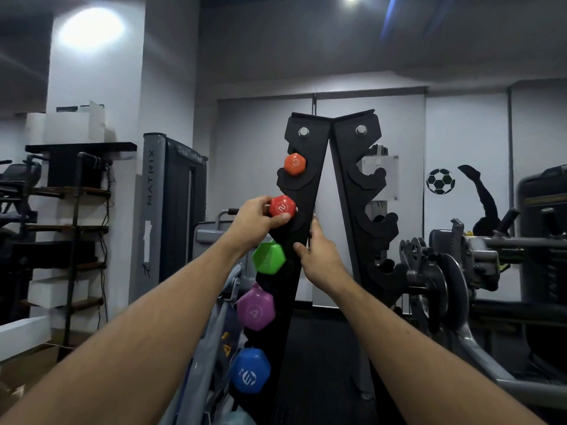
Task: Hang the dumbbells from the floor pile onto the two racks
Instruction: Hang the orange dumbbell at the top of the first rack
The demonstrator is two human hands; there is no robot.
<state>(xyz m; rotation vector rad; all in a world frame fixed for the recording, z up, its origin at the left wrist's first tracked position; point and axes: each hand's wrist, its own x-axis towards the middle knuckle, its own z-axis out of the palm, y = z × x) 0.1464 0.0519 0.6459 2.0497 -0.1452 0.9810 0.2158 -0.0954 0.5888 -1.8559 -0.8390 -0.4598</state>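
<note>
Two black upright racks meet at the top in an A shape. The left rack (pixel 310 139) holds an orange dumbbell (pixel 295 164), a green dumbbell (pixel 269 258), a purple dumbbell (pixel 256 308) and a blue dumbbell (pixel 250 370), one under the other. My left hand (pixel 256 223) grips the red dumbbell (pixel 282 206) at the rack's second cradle. My right hand (pixel 319 256) holds the inner edge of the left rack just below. The right rack (pixel 356 167) shows only bare hooks. The floor pile is out of view.
A grey Matrix machine (pixel 171 210) stands left of the racks, with a grey frame (pixel 211 348) low beside them. A plate-loaded machine (pixel 445 271) crowds the right side. Dark shelves (pixel 76 228) and white boxes line the left wall.
</note>
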